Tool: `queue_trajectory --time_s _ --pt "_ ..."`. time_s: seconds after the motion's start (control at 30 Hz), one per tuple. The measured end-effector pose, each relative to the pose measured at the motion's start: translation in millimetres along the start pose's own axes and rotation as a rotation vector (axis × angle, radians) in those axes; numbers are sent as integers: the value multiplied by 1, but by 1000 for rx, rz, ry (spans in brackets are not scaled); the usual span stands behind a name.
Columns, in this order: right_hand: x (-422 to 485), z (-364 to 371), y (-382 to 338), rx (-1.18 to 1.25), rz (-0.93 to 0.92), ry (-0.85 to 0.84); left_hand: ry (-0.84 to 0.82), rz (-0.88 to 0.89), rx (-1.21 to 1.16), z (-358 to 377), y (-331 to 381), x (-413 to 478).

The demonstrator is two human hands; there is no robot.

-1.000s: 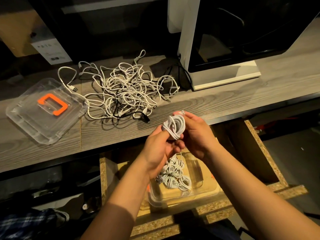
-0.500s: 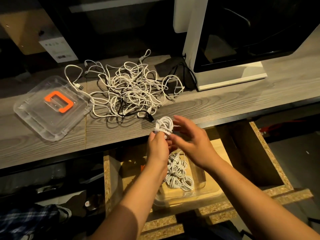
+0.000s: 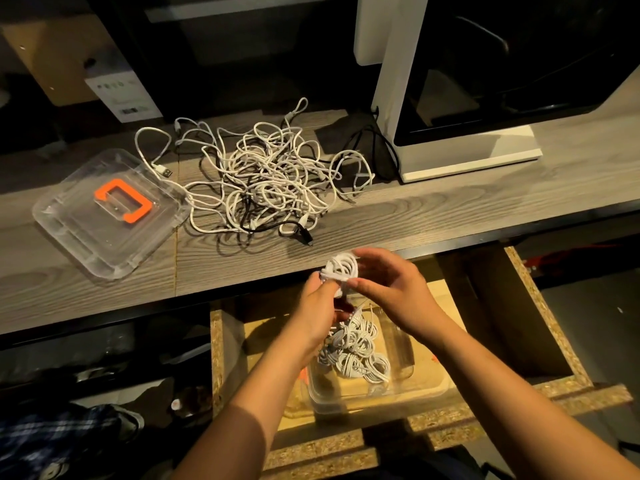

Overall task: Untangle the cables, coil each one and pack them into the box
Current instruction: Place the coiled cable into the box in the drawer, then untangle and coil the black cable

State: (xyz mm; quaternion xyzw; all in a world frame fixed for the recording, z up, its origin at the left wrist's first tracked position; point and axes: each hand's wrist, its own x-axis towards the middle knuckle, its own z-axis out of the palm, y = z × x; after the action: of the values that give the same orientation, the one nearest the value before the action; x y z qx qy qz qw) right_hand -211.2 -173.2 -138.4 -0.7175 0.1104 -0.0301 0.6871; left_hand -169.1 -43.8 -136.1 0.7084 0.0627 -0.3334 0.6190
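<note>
A small white coiled cable (image 3: 341, 268) is held just past the front edge of the wooden shelf (image 3: 433, 216). My left hand (image 3: 320, 311) grips its lower part from below. My right hand (image 3: 391, 289) pinches its right side between thumb and fingers. Below my hands a clear plastic box (image 3: 429, 389) sits in an open chipboard drawer (image 3: 540, 320) and holds several coiled white cables (image 3: 356, 355). A tangle of white cables with a black one (image 3: 266, 181) lies on the shelf behind.
The box's clear lid with an orange handle (image 3: 110, 209) lies at the shelf's left. A white-framed machine (image 3: 467, 157) stands at the back right, with black cords (image 3: 374, 147) beside it. A cardboard box (image 3: 52, 57) sits at the far left.
The camera view has shifted slightly. My hands and the coil stay above the drawer; my right hand has closed back onto the coil's side after its fingers spread.
</note>
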Motion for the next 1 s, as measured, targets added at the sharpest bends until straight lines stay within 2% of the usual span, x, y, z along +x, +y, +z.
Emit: queue_trajectory --time_s 0.1,0.17,0.3,0.47,0.53,0.63,0.73,0.8,0.9,1.0 --pt "-8 4 12 174 185 50 -75 30 532 -10 -9 2" --pt "-15 7 25 122 285 83 -89 12 683 -10 -20 3" --pt "-28 11 56 157 492 176 9 -73 672 -1 -45 5" --pt "-38 8 82 158 643 204 -54 -136 587 2 -63 12" --pt "-37 7 82 -17 622 178 -24 -84 631 -1 -63 13" --pt "-28 5 67 -348 452 177 243 209 788 -14 -40 16" --pt "-16 4 42 -461 227 193 521 478 936 -43 -3 28" --pt "-7 4 26 -537 112 188 630 511 1088 -66 18 42" --pt "4 10 6 -552 32 146 586 422 1306 -88 28 56" --pt "15 19 -11 -552 12 93 575 581 1304 -90 23 56"
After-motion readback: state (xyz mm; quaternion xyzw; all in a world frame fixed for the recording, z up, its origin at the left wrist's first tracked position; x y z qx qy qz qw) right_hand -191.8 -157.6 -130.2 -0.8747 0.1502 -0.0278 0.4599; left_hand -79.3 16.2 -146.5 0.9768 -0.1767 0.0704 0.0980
